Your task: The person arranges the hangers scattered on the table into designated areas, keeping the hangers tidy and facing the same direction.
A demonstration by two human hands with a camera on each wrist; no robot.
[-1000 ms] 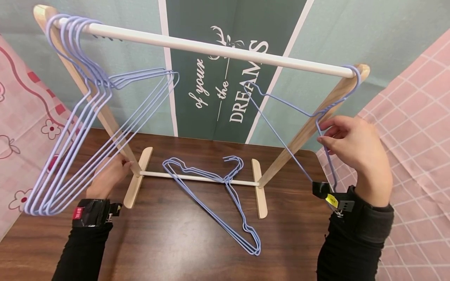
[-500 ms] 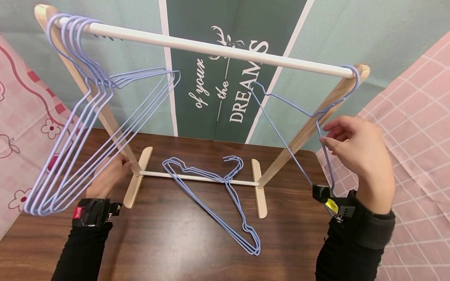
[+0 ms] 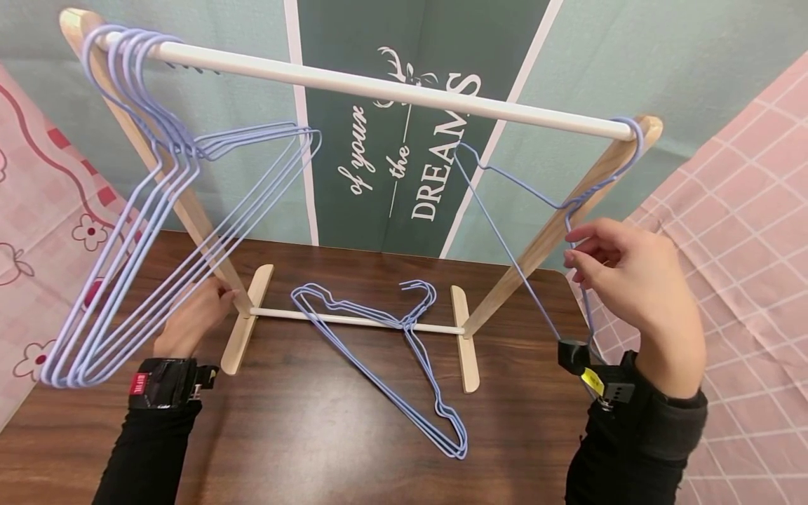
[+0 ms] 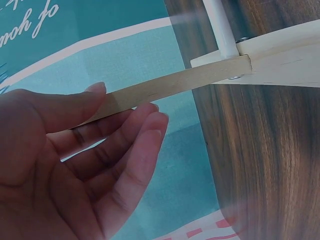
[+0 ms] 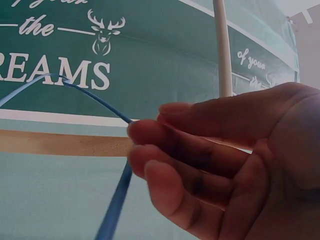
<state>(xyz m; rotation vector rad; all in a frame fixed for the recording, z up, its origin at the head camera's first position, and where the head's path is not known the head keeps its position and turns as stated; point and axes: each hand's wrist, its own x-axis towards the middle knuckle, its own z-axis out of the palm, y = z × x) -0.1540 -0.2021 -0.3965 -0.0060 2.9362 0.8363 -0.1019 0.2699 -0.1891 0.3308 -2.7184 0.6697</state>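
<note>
Low on the left post (image 4: 165, 86) of a wooden clothes rack, my left hand (image 3: 197, 315) grips the wood between thumb and fingers. At the rail's right end hangs a blue wire hanger (image 3: 516, 265) by its hook. My right hand (image 3: 637, 294) is at this hanger's near shoulder, loosely curved fingers touching the wire (image 5: 117, 200). In the right wrist view the thumb stands apart from the fingertips, which hide part of the wire. Several similar hangers (image 3: 135, 231) hang bunched at the rail's left end.
A few stacked blue hangers (image 3: 379, 382) lie on the brown table (image 3: 271, 435), across the rack's white lower bar (image 3: 353, 320). The white top rail (image 3: 391, 88) spans above. A green curtain (image 3: 372, 217) stands behind, pink cloths (image 3: 757, 231) at both sides.
The right hanger's far end has swung a little to the right. My right hand has shifted slightly down along it, its thumb and fingers farther apart. The left hand stays on the post.
</note>
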